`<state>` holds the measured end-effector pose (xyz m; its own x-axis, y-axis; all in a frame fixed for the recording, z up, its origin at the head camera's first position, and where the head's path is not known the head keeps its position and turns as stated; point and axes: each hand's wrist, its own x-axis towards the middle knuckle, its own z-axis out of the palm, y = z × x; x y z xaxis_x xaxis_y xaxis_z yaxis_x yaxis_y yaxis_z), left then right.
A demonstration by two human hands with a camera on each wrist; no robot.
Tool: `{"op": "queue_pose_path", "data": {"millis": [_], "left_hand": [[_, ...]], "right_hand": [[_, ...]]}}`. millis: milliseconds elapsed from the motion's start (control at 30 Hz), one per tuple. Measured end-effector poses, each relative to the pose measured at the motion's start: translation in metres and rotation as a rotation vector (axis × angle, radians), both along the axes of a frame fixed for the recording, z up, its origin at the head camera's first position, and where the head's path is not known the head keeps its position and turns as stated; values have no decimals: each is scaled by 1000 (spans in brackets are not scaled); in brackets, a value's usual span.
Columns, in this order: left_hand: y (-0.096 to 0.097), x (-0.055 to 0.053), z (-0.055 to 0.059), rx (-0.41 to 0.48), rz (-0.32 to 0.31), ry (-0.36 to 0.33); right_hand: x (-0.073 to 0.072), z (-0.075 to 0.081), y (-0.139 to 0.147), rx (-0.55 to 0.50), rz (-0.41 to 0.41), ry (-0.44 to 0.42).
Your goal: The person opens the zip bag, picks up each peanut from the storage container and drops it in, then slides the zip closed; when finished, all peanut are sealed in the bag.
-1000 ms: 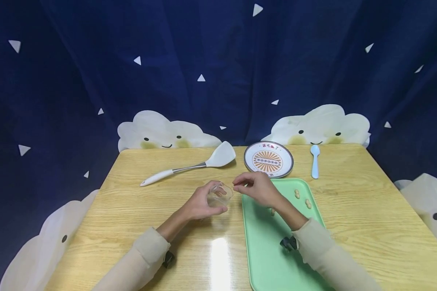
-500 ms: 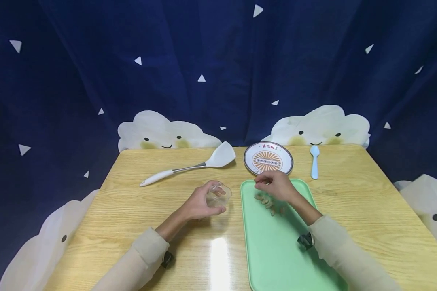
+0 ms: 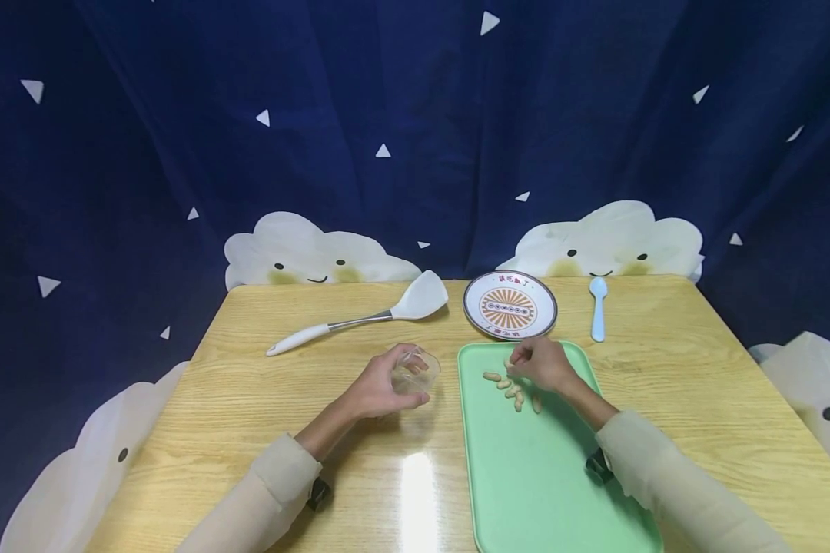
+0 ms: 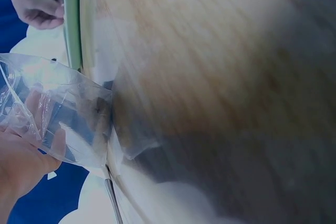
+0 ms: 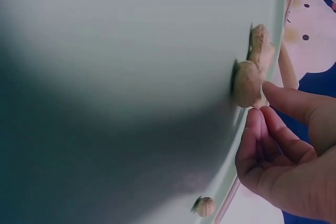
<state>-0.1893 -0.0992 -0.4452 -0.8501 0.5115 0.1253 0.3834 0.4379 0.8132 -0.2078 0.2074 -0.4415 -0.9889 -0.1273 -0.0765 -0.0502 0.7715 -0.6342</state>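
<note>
My left hand [image 3: 380, 388] grips a clear plastic bag [image 4: 68, 103] above the wooden table, fingers and thumb round its side. Through the film, brownish peanut-like shapes [image 4: 100, 124] show at its lower end. Over the far part of the green tray [image 3: 526, 484], my right hand [image 3: 545, 365] pinches a peanut between thumb and fingertips; the fingers hide most of it. Several more peanuts [image 3: 503, 384] lie on the tray just left of and below that hand. In the right wrist view, two peanuts [image 5: 247, 85] appear close to the fingertips, and another peanut [image 5: 206, 206] lies apart.
Behind the tray is a white plate [image 3: 509, 306] with an orange design. A light blue spoon [image 3: 598, 307] lies to its right. To the left rests a white spatula [image 3: 418, 296] with a metal neck. A dark blue curtain [image 3: 415, 115] hangs behind the table.
My right hand has moved from beside the bag's mouth rightward over the tray, down to the peanuts, and now pinches one. The left hand with the bag has barely moved.
</note>
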Motion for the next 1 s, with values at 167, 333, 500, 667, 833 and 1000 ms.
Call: {"op": "queue_pose_path", "data": {"millis": [167,333,500,667,833,1000], "left_hand": [[0,0,0,5,-4,-3],[0,0,0,-2,5,-6],[1,1,1,-13,11,-10],[1,1,1,-9,0,0],[1,1,1,-17,-3,6],[1,2,0,-16,-11,11]], "right_hand": [[-1,-4,1,20,-6,-12],[-1,-4,2,16,-4,6],[1,1,0,-23,-1,34],[4,10,-6,-75,31,87],[9,20,-19,-162,89,123],[15,31,-37,-275,161,142]]}}
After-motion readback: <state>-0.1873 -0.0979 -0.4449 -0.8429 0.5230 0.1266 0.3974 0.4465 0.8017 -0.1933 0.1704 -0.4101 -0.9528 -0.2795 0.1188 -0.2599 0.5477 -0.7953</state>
